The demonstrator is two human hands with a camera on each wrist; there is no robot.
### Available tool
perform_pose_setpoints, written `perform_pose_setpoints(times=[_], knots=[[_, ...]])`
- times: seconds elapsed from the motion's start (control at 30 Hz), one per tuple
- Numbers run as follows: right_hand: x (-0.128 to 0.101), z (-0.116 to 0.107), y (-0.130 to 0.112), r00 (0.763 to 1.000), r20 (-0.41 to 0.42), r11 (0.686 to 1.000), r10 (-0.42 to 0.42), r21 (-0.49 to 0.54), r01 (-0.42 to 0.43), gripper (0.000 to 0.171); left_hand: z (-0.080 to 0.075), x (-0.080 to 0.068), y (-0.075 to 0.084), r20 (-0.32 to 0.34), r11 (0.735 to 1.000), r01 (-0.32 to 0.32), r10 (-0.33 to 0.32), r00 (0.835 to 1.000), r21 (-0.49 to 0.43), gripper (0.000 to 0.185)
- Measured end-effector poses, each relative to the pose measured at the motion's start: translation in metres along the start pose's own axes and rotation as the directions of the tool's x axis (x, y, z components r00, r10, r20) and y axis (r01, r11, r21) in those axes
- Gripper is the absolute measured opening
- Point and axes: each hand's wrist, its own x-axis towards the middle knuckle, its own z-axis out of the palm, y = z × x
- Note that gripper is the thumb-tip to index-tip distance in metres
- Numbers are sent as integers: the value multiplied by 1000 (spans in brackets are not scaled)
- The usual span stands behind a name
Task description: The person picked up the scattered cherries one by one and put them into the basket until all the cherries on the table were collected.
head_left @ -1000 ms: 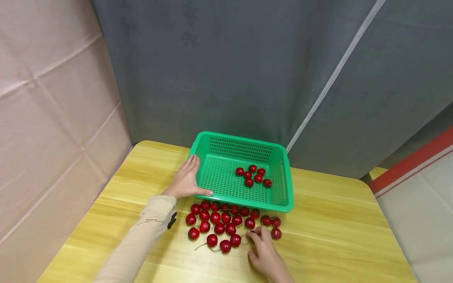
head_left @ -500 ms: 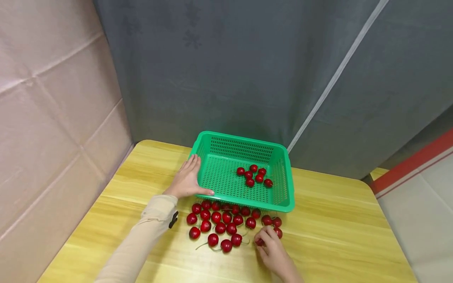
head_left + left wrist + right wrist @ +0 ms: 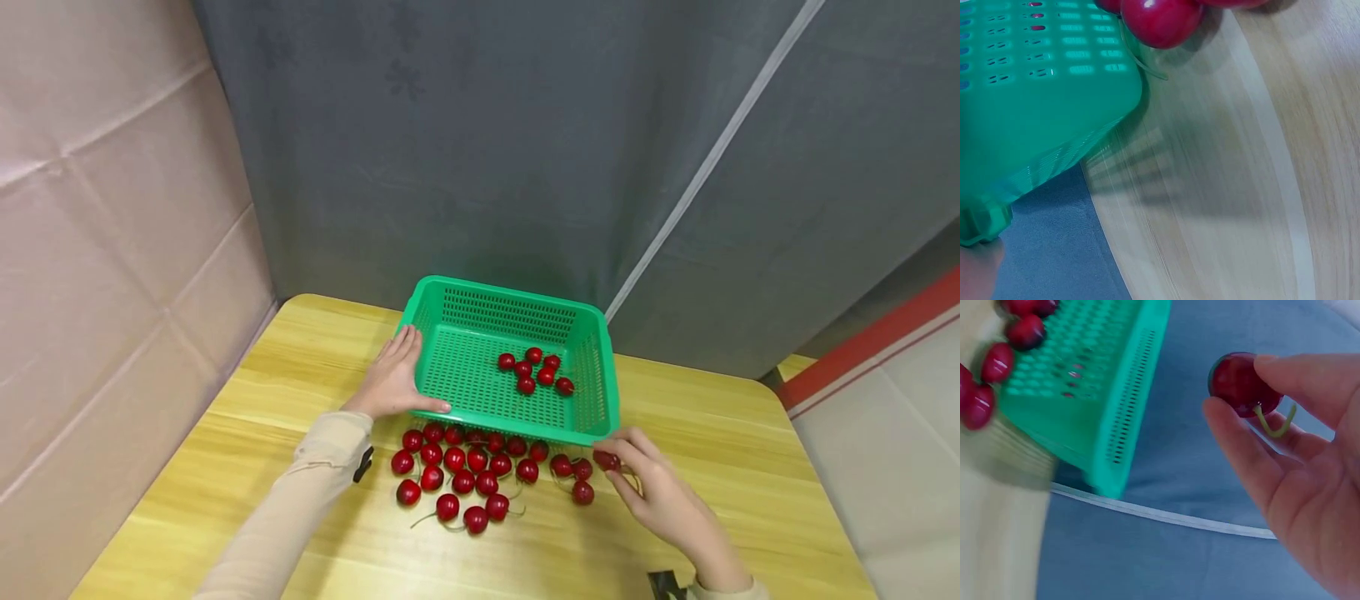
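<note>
My left hand (image 3: 393, 379) rests on the near left corner of a green plastic basket (image 3: 510, 426), thumb laid along the front rim and fingers stretched over the left rim. A fingertip (image 3: 977, 269) shows by the rim in the left wrist view. My right hand (image 3: 656, 496) pinches a dark red cherry (image 3: 1235, 381) between thumb and fingers, its curved green stem toward the palm. It is raised beside the basket's near right corner. Inside the basket, several cherries (image 3: 527, 386) lie on the right part of the floor.
Several more cherries (image 3: 454, 458) with stems are spread on the wooden table (image 3: 720, 450) in front of the basket. A small group (image 3: 582, 492) sits by its near right corner. A grey curtain (image 3: 450, 150) hangs behind the table.
My right hand has picked a cherry from the table's right side and carried it up and right, near the basket corner. The left hand stays on the basket.
</note>
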Motion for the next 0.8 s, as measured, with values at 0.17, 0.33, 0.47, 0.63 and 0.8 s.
perform_pose_setpoints(times=[0.17, 0.33, 0.47, 0.63, 0.8], knots=[[25, -12, 15, 997, 40, 998, -66, 5, 66, 43, 1, 1, -1, -3, 1000, -3, 3, 1000, 3, 132], [56, -15, 34, 989, 138, 999, -44, 11, 43, 34, 3, 0, -2, -9, 1000, -5, 6, 1000, 6, 133], [85, -13, 51, 971, 238, 1000, 3, 19, -8, 26, 4, 0, -2, -5, 1000, -1, 1, 1000, 10, 132], [122, -7, 74, 929, 360, 996, 89, -32, -83, 20, 4, 0, -1, 8, 1000, 5, -5, 1000, 8, 132], [154, 7, 92, 869, 469, 988, 155, -87, -129, 16, 4, 1, -1, 11, 1000, 6, -6, 1000, 17, 131]])
